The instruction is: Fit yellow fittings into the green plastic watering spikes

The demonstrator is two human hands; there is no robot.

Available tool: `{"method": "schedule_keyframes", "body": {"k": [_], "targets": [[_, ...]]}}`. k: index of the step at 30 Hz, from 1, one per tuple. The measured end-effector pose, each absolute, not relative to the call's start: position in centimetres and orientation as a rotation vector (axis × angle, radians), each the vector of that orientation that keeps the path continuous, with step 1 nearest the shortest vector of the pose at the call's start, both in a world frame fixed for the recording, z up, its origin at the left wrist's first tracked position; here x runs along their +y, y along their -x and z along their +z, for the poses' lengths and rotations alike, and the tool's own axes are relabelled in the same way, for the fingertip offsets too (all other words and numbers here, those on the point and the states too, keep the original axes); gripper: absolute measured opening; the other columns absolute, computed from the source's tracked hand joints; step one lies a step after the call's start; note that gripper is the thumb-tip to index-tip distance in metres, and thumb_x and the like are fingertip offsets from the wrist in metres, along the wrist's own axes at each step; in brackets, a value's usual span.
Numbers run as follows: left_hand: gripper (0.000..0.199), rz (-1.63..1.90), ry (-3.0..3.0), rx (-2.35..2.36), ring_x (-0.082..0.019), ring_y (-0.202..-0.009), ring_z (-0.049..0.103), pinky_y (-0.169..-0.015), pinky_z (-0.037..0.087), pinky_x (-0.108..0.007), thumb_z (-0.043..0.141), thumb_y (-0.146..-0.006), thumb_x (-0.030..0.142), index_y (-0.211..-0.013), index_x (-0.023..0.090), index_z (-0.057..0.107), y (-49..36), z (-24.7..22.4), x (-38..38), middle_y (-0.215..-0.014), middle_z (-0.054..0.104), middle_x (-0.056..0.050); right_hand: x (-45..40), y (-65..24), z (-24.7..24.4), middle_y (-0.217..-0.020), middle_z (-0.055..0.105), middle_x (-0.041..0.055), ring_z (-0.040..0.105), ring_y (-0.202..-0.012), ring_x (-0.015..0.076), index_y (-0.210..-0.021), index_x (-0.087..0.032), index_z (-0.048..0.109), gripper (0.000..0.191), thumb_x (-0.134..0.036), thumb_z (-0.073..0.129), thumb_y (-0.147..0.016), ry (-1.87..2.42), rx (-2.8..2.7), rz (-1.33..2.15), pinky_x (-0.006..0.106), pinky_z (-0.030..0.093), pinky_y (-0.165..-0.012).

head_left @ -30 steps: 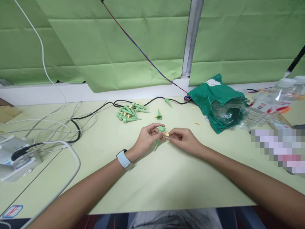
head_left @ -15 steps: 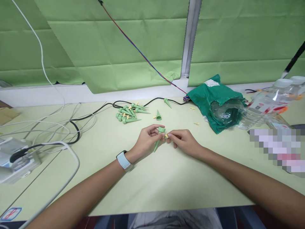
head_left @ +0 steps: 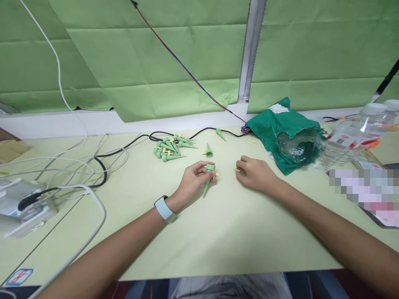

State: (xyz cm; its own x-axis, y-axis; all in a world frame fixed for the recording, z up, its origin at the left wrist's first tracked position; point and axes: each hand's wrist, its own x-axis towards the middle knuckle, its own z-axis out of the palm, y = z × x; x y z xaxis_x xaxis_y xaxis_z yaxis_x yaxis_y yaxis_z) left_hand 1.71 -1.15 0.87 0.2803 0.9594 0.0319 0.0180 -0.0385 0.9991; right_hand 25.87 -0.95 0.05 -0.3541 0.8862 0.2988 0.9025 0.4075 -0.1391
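Note:
My left hand (head_left: pixel 196 179) is shut on a green plastic cone spike (head_left: pixel 207 185), whose point aims down toward me. A small pale-yellow piece (head_left: pixel 215 175) shows at the spike's wide end, beside my left fingertips. My right hand (head_left: pixel 254 175) stands apart to the right, pinching a thin yellow pin (head_left: pixel 237 170) between its fingers. Just beyond my left hand, a lone green cone (head_left: pixel 209 151) rests on its wide end. Several more spikes lie in a heap (head_left: pixel 168 150) to the far left of it, with yellow bits among them.
A green spike (head_left: pixel 220 134) and a yellow bit (head_left: pixel 252 141) lie near a crumpled green bag (head_left: pixel 274 128) holding clear plastic. Clear bottles (head_left: pixel 352 137) stand at the right. Black and white cables (head_left: pixel 99 166) cross the pale green table's left side, near a white device (head_left: pixel 21 211).
My right hand has drawn away to the right from my left hand, with a thin yellow pin in its fingers. My left hand and its spike have barely moved.

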Motion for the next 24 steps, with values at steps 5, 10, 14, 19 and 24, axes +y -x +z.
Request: {"method": "schedule_keyframes", "body": {"k": [5,10,14,19,24], "targets": [[0.038,1.01,-1.343,0.975,-0.019,-0.074,0.072,-0.085,0.059,-0.039,0.081,-0.076,0.036,-0.107,0.017,0.07,-1.8,1.0,-1.3,-0.072,0.061,0.002,-0.1,-28.0,1.2,-0.094,0.067,0.0099,0.06,-0.068,0.0184,-0.088,-0.016,0.067,0.02,-0.028,0.051,-0.09,1.812,-2.457,-0.278,0.031,0.022,-0.056],[0.037,1.02,-1.343,0.982,-0.019,-0.075,0.072,-0.086,0.06,-0.04,0.081,-0.076,0.036,-0.107,0.017,0.071,-1.8,1.0,-1.3,-0.072,0.06,0.002,0.1,-28.7,1.6,-0.095,0.067,0.0126,0.064,-0.072,0.0221,-0.09,-0.015,0.069,0.025,-0.028,0.047,-0.091,1.947,-2.44,-0.348,0.03,0.026,-0.056],[0.039,1.01,-1.349,0.973,-0.019,-0.074,0.071,-0.085,0.059,-0.04,0.081,-0.076,0.036,-0.108,0.017,0.07,-1.7,0.9,-1.1,-0.071,0.062,0.002,0.3,-28.9,1.7,-0.093,0.067,0.0133,0.066,-0.074,0.0249,-0.088,-0.014,0.068,0.024,-0.027,0.048,-0.09,2.015,-2.394,-0.381,0.03,0.027,-0.055],[0.037,1.012,-1.398,0.975,-0.018,-0.07,0.068,-0.078,0.057,-0.035,0.081,-0.076,0.035,-0.107,0.017,0.071,-1.6,0.9,-1.0,-0.071,0.065,0.0,-0.7,-26.9,1.2,-0.097,0.069,0.0151,0.067,-0.076,0.0261,-0.1,-0.012,0.066,0.024,-0.028,0.05,-0.091,1.924,-2.194,-0.319,0.031,0.033,-0.057],[0.042,1.003,-1.419,0.932,-0.019,-0.074,0.069,-0.076,0.056,-0.034,0.081,-0.077,0.037,-0.113,0.018,0.071,-1.5,0.6,-0.9,-0.073,0.066,-0.001,-3.1,-22.5,-0.4,-0.094,0.071,0.0035,0.062,-0.065,0.0141,-0.112,-0.022,0.062,0.023,-0.034,0.058,-0.094,1.257,-2.024,0.472,0.027,0.045,-0.063]]}}
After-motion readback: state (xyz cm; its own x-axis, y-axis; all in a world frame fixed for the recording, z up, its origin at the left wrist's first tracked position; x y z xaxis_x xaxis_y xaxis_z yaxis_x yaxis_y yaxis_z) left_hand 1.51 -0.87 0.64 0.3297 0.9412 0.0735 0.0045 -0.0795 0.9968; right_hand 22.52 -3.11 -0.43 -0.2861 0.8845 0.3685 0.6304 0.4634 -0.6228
